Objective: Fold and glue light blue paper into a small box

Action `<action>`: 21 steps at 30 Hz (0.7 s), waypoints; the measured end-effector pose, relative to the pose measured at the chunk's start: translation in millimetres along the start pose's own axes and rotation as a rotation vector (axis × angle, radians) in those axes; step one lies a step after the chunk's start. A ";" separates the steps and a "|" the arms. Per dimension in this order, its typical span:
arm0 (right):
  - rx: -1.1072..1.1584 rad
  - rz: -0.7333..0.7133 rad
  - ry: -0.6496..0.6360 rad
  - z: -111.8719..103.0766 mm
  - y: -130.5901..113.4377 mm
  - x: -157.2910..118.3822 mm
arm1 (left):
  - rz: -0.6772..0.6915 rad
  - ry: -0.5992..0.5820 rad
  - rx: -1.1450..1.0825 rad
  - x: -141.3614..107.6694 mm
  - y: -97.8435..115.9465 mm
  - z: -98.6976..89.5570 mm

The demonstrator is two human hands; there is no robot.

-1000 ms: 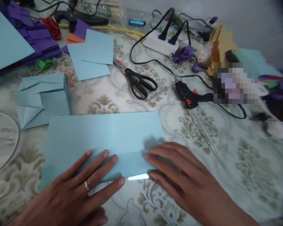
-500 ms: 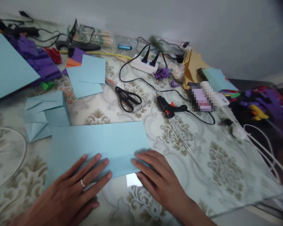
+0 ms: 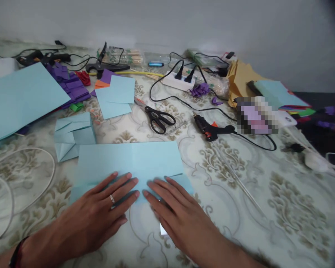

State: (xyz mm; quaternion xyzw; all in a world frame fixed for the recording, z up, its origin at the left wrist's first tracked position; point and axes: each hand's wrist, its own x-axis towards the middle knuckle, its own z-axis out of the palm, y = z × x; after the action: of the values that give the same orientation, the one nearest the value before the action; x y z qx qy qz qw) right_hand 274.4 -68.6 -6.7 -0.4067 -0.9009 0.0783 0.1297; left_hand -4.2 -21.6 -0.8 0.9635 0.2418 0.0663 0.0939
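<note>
A light blue sheet of paper [image 3: 131,158] lies on the patterned tablecloth, its near edge folded up in a strip. My left hand [image 3: 100,212] rests on the left half of that strip, fingers stretched out, a ring on one of them. Flat on the right half lies my right hand [image 3: 178,208], its fingertips close to those of the left. Both hands cover much of the fold. Just beyond the sheet's far left corner stands a folded light blue paper box [image 3: 74,136].
Black-handled scissors [image 3: 159,119] and a glue gun [image 3: 210,126] lie beyond the sheet. A white power strip [image 3: 178,81] sits further back. Large blue sheets [image 3: 22,100] are at left, white wire loops [image 3: 51,171] at near left, glue sticks [image 3: 241,184] at right.
The view has shifted, so things sit further right. My right hand has slid inward along the folded strip toward my left hand, which stays on the paper.
</note>
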 end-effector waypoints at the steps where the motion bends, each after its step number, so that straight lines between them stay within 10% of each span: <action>1: 0.004 0.014 0.012 0.7 1.2 -3.2 | 0.013 -0.010 0.003 -1.1 -2.6 0.3; 21: -0.015 0.085 -0.027 4.2 13.1 -27.5 | -0.032 -0.075 -0.028 -2.7 -8.1 1.7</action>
State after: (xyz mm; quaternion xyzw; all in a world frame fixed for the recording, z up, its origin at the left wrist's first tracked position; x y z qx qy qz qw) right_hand 299.9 -80.9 -18.7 -0.4443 -0.8852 0.0825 0.1108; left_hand -9.9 -16.1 -4.4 0.9600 0.2524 0.0320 0.1174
